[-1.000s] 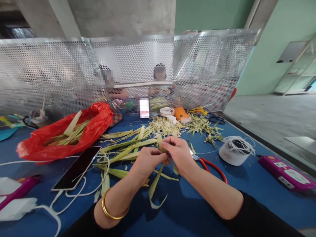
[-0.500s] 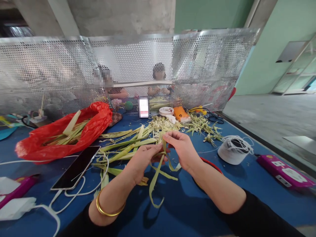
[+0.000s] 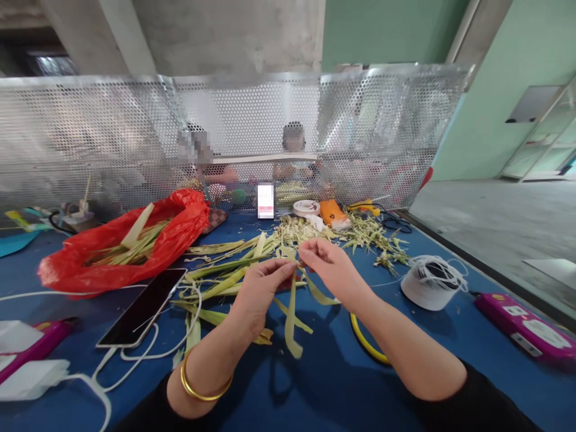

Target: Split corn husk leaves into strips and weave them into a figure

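Pale green corn husk strips (image 3: 291, 324) dangle below my fingers above the blue table. My left hand (image 3: 261, 291), with a gold bangle at the wrist, pinches them between thumb and fingertips. Right beside it, my right hand (image 3: 327, 263) has its thumb and fingers closed on the upper part of the strips. The exact crossing point is partly covered by the fingertips. Just behind both hands lies a spread of longer husks (image 3: 225, 288), and beyond it a heap of shredded husk bits (image 3: 292, 231).
At left, a red plastic bag (image 3: 67, 270) holds husks, near a phone (image 3: 141, 309) with white cables. To the right are a spool of white cord (image 3: 425, 288) and a magenta box (image 3: 524, 327). A yellow ring (image 3: 366, 342) lies under my right forearm. A perforated metal screen (image 3: 252, 114) stands behind.
The hanging strip has swung right and its curled lower end has straightened. My fingertips have shifted slightly at the pinch. The whole view has moved a little, showing more of the yellow ring.
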Demonstrator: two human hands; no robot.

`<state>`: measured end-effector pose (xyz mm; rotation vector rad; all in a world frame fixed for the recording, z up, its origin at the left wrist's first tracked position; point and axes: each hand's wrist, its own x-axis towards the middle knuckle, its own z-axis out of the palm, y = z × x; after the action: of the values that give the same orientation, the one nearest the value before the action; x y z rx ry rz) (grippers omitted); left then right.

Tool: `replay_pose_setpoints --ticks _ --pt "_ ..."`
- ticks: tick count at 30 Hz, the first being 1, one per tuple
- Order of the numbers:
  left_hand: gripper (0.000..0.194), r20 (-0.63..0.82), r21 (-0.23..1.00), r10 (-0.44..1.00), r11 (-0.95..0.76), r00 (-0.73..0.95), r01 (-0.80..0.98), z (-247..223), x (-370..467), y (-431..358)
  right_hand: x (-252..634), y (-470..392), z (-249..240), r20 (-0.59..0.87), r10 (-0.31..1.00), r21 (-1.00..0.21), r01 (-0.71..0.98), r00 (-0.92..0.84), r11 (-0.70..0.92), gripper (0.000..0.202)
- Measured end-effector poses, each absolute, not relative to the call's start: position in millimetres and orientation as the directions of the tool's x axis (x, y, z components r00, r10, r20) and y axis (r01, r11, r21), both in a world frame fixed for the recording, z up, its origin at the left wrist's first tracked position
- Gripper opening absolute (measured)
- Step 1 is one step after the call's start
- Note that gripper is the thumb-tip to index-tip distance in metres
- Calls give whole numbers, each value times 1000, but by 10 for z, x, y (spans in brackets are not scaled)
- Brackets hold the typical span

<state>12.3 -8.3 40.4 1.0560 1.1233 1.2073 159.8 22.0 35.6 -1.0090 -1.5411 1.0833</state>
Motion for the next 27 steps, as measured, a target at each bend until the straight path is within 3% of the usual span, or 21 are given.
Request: replay_pose_setpoints --ticks 7,13,18,23,27 --pt "22 -59 956 996 38 -63 -290 345 132 -70 1519 104 310 251 929 -930 199 -273 310 12" --pt "25 -110 905 994 92 -20 -415 390 136 -90 1535 125 315 265 926 -955 58 -268 289 8" --pt "30 -148 906 986 164 71 -389 459 111 -120 1611 146 361 333 894 -898 189 -301 398 11" --pt "29 -131 893 991 106 -27 -438 381 151 -104 1619 145 343 364 875 -801 371 -319 469 14" --pt "19 -190 843 979 122 -77 -524 318 189 -77 1619 187 317 296 881 -865 287 -370 412 17"
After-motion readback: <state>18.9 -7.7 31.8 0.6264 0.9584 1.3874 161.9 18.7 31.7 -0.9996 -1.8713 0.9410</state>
